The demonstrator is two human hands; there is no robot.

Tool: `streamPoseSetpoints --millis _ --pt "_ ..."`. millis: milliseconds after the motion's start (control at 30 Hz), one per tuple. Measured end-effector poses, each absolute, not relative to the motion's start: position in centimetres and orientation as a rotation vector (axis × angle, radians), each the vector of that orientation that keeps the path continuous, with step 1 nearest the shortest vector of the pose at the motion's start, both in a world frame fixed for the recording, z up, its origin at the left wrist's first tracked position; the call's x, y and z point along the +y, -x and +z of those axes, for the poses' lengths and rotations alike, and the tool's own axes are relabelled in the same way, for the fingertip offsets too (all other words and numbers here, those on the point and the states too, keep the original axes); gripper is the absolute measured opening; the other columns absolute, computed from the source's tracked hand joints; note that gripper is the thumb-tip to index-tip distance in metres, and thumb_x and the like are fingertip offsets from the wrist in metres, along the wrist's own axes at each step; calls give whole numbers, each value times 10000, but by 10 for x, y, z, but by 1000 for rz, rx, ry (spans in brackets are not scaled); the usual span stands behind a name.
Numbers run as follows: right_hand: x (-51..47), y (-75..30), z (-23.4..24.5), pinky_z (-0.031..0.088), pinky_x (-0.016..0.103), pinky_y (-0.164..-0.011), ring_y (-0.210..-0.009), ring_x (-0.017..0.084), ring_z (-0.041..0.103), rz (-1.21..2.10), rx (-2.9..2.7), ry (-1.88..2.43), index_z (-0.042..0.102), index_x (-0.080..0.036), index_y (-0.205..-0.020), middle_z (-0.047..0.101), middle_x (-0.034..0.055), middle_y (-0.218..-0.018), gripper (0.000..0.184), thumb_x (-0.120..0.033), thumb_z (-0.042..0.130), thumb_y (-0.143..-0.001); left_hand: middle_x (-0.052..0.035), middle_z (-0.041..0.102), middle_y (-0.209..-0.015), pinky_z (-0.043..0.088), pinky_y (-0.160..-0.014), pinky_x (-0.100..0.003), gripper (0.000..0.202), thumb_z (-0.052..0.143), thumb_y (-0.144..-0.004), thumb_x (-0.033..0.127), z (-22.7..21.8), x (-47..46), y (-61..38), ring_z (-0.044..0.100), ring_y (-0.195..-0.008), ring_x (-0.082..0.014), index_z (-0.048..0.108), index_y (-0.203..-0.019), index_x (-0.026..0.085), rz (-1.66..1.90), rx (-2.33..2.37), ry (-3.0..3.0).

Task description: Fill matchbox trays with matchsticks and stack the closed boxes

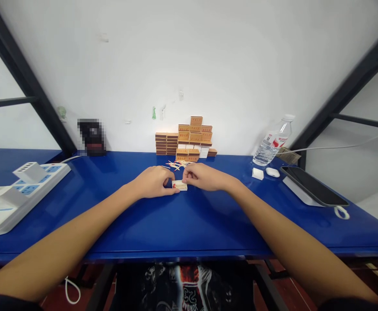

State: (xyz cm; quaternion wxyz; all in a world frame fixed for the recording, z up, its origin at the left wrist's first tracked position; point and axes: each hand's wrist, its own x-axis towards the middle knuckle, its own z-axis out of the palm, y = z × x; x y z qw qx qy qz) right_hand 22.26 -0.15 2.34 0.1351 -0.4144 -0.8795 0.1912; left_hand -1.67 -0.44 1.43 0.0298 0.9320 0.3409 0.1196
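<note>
A small white matchbox tray [184, 187] with a few red-tipped matches [177, 185] lying in it is on the blue table in front of me. My left hand [154, 181] grips the tray's left side between thumb and fingers. At the tray's right end, my right hand [204, 177] is closed in a pinch; its fingertips meet over the matches, and whatever is between them is too small to make out. Just behind both hands lies a loose heap of matches [179, 165]. Stacked matchboxes [195, 137] stand against the wall behind the heap.
To the left are a white power strip [54, 172] with plugs and a dark pixelated object [93, 137]. On the right stand a water bottle [274, 140], a white block [258, 173], a white earphone case [272, 172] and a propped phone [313, 185]. The blue table [182, 229] ends near my lap.
</note>
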Motion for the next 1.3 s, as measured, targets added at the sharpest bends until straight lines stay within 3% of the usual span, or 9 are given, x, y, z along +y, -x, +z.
streamPoseSetpoints --millis 100,233,300,400,500,700,967,1200,1300 --pt "12 -227 15 366 257 -654 -710 141 558 354 -2392 1324 672 -155 -895 685 39 -831 120 -222 602 -964 -17 688 -743 350 -582 -299 356 685 -902 551 13 -5 16 604 -655 -169 741 -867 202 390 1039 -2868" --pt "40 -237 -4 393 263 -705 -826 166 584 154 -2213 1471 684 -138 -990 693 79 -978 228 -351 721 -917 -20 700 -756 355 -581 -295 326 693 -902 524 13 -5 15 601 -643 -165 753 -904 203 397 1008 -2870" --pt "51 -237 -11 403 258 -716 -853 169 596 184 -2228 1455 692 -138 -1004 697 79 -991 274 -393 735 -912 -22 701 -757 358 -585 -290 323 695 -902 519 13 -5 15 601 -644 -165 753 -905 201 390 1006 -2869" --pt "57 -228 -14 389 258 -690 -819 165 606 236 -2314 1450 703 -151 -906 711 70 -912 188 -327 675 -963 -22 696 -748 353 -581 -289 324 698 -899 520 13 -5 15 593 -638 -165 752 -911 201 388 1011 -2864" --pt "55 -222 -11 385 273 -684 -829 192 624 198 -2391 1504 694 -154 -829 725 99 -892 230 -288 621 -1001 -19 685 -730 343 -572 -291 332 698 -897 526 13 -4 16 577 -620 -160 750 -909 199 385 1015 -2863" --pt "39 -240 -2 439 272 -741 -879 214 648 280 -2518 1515 696 -148 -891 732 135 -1022 208 -272 591 -1021 -16 674 -730 343 -571 -297 340 686 -904 528 15 -5 16 576 -626 -157 745 -875 194 396 1025 -2870" --pt "9 -240 24 423 280 -715 -793 191 591 408 -2531 1323 636 -167 -883 691 93 -934 238 -292 512 -1043 -13 656 -711 348 -571 -297 349 692 -897 533 14 -3 17 563 -607 -151 735 -844 190 425 1031 -2865" --pt "-14 -216 22 442 300 -775 -883 213 600 409 -2653 1228 633 -167 -961 659 111 -1052 122 -263 573 -1006 -8 653 -696 345 -566 -294 358 673 -909 539 11 0 18 560 -598 -144 732 -831 195 453 985 -2862" --pt "-9 -221 25 436 307 -760 -866 213 595 406 -2621 1239 625 -170 -945 660 105 -1011 164 -281 536 -1027 -10 658 -703 338 -567 -292 346 679 -906 532 11 0 18 559 -603 -146 737 -839 197 437 1003 -2866"
